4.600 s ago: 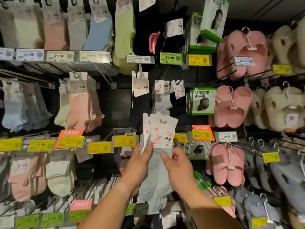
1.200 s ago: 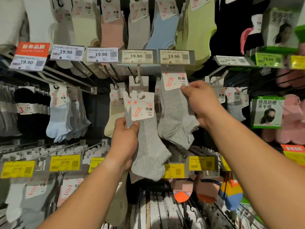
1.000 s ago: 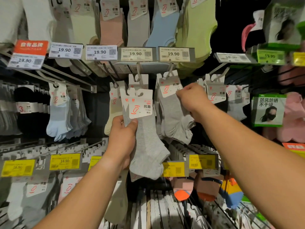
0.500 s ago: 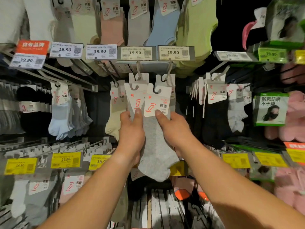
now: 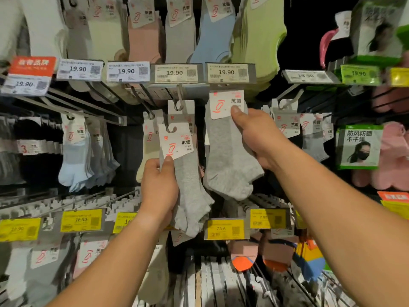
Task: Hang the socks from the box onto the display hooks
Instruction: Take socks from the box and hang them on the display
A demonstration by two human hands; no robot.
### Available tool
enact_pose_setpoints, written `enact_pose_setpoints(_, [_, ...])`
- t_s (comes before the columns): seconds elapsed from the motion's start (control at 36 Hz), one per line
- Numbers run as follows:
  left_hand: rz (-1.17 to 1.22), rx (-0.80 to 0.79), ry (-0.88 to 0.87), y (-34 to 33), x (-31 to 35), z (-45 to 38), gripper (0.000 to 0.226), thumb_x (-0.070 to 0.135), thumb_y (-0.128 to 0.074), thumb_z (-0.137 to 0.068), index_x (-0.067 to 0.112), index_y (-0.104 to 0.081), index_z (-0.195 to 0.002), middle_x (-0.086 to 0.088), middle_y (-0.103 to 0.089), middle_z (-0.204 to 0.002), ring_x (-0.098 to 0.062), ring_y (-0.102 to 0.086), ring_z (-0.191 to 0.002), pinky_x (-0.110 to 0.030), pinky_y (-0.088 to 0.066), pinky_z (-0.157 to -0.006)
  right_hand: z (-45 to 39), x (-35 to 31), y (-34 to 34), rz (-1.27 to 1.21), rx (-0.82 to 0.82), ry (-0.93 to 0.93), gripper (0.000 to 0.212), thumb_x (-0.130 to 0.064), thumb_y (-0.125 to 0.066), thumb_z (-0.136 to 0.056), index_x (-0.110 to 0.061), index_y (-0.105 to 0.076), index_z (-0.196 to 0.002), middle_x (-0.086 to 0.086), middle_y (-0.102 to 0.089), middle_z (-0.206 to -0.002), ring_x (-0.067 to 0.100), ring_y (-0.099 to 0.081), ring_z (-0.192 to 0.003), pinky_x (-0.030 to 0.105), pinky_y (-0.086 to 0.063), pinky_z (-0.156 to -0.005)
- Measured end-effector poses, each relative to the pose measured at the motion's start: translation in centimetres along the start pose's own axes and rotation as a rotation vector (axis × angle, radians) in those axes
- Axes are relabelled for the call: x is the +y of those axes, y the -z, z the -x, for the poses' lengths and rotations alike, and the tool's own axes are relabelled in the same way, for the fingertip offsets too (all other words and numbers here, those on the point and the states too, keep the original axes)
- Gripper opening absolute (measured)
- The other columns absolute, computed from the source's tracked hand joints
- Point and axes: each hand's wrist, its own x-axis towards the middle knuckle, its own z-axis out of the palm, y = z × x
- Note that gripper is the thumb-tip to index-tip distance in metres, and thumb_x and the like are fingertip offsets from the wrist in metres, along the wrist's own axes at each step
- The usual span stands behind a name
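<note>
My left hand (image 5: pixel 160 187) grips a small bunch of grey ankle socks (image 5: pixel 191 196) with white card headers, held below the middle row of hooks. My right hand (image 5: pixel 257 138) holds a single pair of grey socks (image 5: pixel 228 160) by its card header (image 5: pixel 225 104), raised right under the 19.90 price tag (image 5: pixel 228 73). The card's top edge is hidden behind the tag strip, so I cannot tell whether it sits on a hook. A metal display hook (image 5: pixel 180 100) to its left carries another carded pair. The box is not in view.
Rows of hooks hold socks in blue (image 5: pixel 75 160), cream, pink, green and black. Price tags (image 5: pixel 224 229) line each rail. Boxed face masks (image 5: pixel 359 147) and pink slippers (image 5: pixel 396 156) hang at the right. Lower rails carry more sock cards (image 5: pixel 210 282).
Half a second ago both hands were on the bunch. Now my right hand has drawn one grey pair off and lifted it up and to the right, under the 19.90 tag.
</note>
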Motion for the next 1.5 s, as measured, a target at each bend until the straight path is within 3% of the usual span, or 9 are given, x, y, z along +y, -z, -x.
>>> enact_pose_setpoints(0.11, [0.006, -0.011, 0.004, 0.3, 0.0, -0.1, 0.025, 0.034, -0.045, -0.107, 0.012, -0.053, -0.112, 0.003, -0.064, -0.103, -0.009, -0.061, -0.091, -0.028, -0.046, -0.070, -0.3, 0.0, 0.6, 0.050, -0.002, -0.042, 0.026, -0.034, -0.053, -0.102, -0.012, -0.065, -0.097, 0.003, -0.074, -0.092, 0.020, -0.070, -0.086, 0.030, -0.055, -0.072])
enact_pose_setpoints(0.22, [0.016, -0.030, -0.016, 0.6, 0.0, -0.1, 0.022, 0.034, -0.042, -0.107, 0.014, -0.050, -0.112, 0.005, -0.063, -0.103, -0.008, -0.061, -0.093, -0.026, -0.046, -0.071, -1.1, 0.0, 0.8, 0.162, -0.028, -0.062, 0.034, -0.032, -0.053, -0.103, -0.015, -0.051, -0.073, -0.012, -0.053, -0.041, 0.000, -0.049, -0.035, 0.013, -0.034, -0.035])
enact_pose_setpoints(0.36, [-0.010, -0.057, -0.050, 0.4, 0.3, 0.3, 0.022, 0.036, -0.041, -0.108, 0.017, -0.046, -0.115, 0.006, -0.060, -0.100, -0.006, -0.058, -0.087, -0.024, -0.042, -0.064, -4.0, 2.0, -0.5, 0.343, 0.030, -0.176, 0.041, -0.044, -0.054, -0.099, -0.008, -0.063, -0.118, 0.011, -0.069, -0.107, 0.028, -0.065, -0.092, 0.039, -0.056, -0.082])
enact_pose_setpoints(0.53, [0.017, -0.200, 0.017, -0.2, 1.1, 0.4, 0.015, 0.035, -0.044, -0.107, 0.022, -0.048, -0.113, 0.006, -0.065, -0.109, -0.010, -0.064, -0.100, -0.028, -0.051, -0.073, -2.3, 3.2, -0.9, 0.805, 0.238, 0.031, 0.056, -0.051, -0.041, -0.101, -0.007, -0.052, -0.132, 0.016, -0.053, -0.130, 0.033, -0.052, -0.118, 0.042, -0.045, -0.097])
enact_pose_setpoints(0.72, [-0.153, -0.348, -0.118, -3.6, 3.3, -0.1, 0.025, 0.044, -0.046, -0.102, 0.029, -0.054, -0.120, 0.009, -0.066, -0.118, -0.019, -0.063, -0.114, -0.041, -0.050, -0.097, 2.9, 3.8, -3.5, 0.208, 0.091, -0.023, 0.046, -0.055, -0.037, -0.101, -0.019, -0.060, -0.119, 0.000, -0.066, -0.116, 0.021, -0.062, -0.103, 0.039, -0.051, -0.091])
enact_pose_setpoints(0.94, [-0.315, -0.281, -0.358, -6.4, 5.5, -0.4, 0.031, 0.039, -0.034, -0.108, 0.014, -0.050, -0.118, -0.003, -0.060, -0.121, -0.020, -0.052, -0.106, -0.027, -0.029, -0.072, 1.6, 2.2, -1.7, 0.192, 0.258, 0.219, 0.032, -0.040, -0.038, -0.105, -0.011, -0.051, -0.109, 0.000, -0.060, -0.106, 0.002, -0.052, -0.079, 0.016, -0.037, -0.059])
enact_pose_setpoints(1.25, [-0.216, -0.305, -0.206, -7.8, 6.5, -2.4, 0.025, 0.038, -0.040, -0.107, 0.018, -0.054, -0.111, 0.013, -0.055, -0.094, -0.001, -0.051, -0.083, -0.018, -0.034, -0.060, -0.7, 0.7, -1.4, 0.206, 0.243, 0.052, 0.039, -0.042, -0.038, -0.105, -0.012, -0.053, -0.123, 0.003, -0.057, -0.117, 0.023, -0.057, -0.102, 0.033, -0.045, -0.083])
enact_pose_setpoints(1.36, [-0.217, -0.330, -0.092, -8.2, 5.6, -3.1, 0.033, 0.039, -0.041, -0.106, 0.013, -0.055, -0.120, -0.004, -0.064, -0.112, -0.022, -0.062, -0.102, -0.036, -0.051, -0.085, -1.8, 1.6, -1.4, 0.269, 0.208, -0.021, 0.043, -0.042, -0.039, -0.104, -0.009, -0.053, -0.128, 0.008, -0.059, -0.121, 0.026, -0.058, -0.105, 0.035, -0.048, -0.084])
enact_pose_setpoints(1.5, [-0.438, -0.280, -0.019, -9.7, 3.9, -4.8, 0.042, 0.041, -0.037, -0.107, 0.008, -0.046, -0.131, -0.010, -0.059, -0.120, -0.029, -0.060, -0.103, -0.032, -0.046, -0.079, -3.5, 3.0, -2.4, 0.366, 0.173, -0.126, 0.045, -0.040, -0.038, -0.105, -0.008, -0.049, -0.133, 0.016, -0.058, -0.127, 0.032, -0.058, -0.110, 0.045, -0.050, -0.095])
